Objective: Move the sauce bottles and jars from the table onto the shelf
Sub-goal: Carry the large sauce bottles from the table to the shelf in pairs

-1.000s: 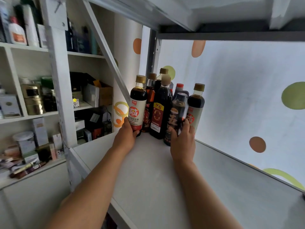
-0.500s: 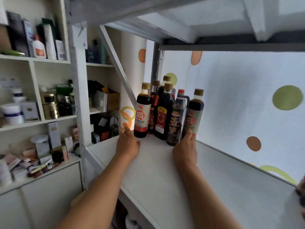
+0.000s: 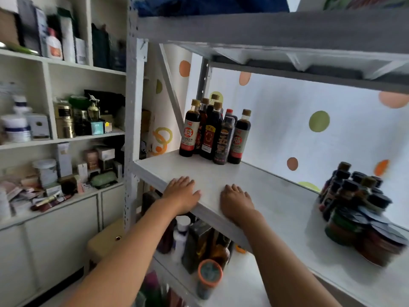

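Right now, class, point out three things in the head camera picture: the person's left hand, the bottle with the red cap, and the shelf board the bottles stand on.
left hand (image 3: 182, 193), head view, back of the hand.
red-capped bottle (image 3: 229, 111), head view, its red cap.
shelf board (image 3: 276, 196), head view, bare top surface.

Shelf board (image 3: 276, 196): white, plain. Sauce bottles (image 3: 215, 131): dark brown-black, tan caps, one red cap; labels white, red, yellow. Backdrop (image 3: 287, 120): pale white with green, orange, brown dots. Jars (image 3: 363, 220) at right: dark lids, blurred.
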The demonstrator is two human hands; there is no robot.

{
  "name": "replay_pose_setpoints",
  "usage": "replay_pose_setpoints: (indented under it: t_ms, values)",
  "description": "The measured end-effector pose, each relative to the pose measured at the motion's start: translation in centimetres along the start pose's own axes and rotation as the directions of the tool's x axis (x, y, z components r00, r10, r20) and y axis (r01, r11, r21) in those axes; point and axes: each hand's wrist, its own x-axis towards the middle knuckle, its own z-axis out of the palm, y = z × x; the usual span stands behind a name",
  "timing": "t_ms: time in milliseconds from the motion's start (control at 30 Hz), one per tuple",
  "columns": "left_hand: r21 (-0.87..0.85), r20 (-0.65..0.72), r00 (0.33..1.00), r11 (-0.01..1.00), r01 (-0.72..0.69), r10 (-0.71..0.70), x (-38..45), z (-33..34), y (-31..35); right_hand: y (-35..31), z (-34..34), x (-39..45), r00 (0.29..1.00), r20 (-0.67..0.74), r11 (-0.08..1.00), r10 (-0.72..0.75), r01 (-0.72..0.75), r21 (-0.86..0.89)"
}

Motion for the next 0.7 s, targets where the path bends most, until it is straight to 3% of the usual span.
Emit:
replay_pose_setpoints:
  t_ms: [100, 200, 367, 467, 700]
  values:
    - [-0.078, -0.067, 0.997, 0.995, -0.055, 0.050, -3.9, 1.2, 0.8, -0.1, -0.2, -3.3, 1.000, 0.020, 1.000, -0.017, 0.017, 0.009]
    - [-0.139, -0.036, 0.995, 0.985, -0.100, 0.096, -7.0, 1.2, 1.4, -0.2, -0.2, -6.3, 0.999, -0.010, 0.999, -0.042, 0.042, -0.002]
    - [0.000, -0.068, 0.988, 0.990, -0.138, 0.138, -12.7, 1.8, 2.3, 0.2, 0.7, -12.2, 0.977, -0.152, 0.984, -0.153, 0.137, -0.109]
    - [0.083, -0.124, 0.981, 0.987, -0.138, 0.148, -17.2, 3.2, 4.2, 0.4, 1.2, -15.5, 0.963, -0.228, 0.990, -0.142, 0.142, -0.018]
    - [0.208, -0.216, 0.975, 0.978, -0.002, 0.048, -27.4, 9.2, 9.6, 2.8, 4.5, -25.7, 0.925, -0.104, 0.916, -0.366, 0.377, 0.136]
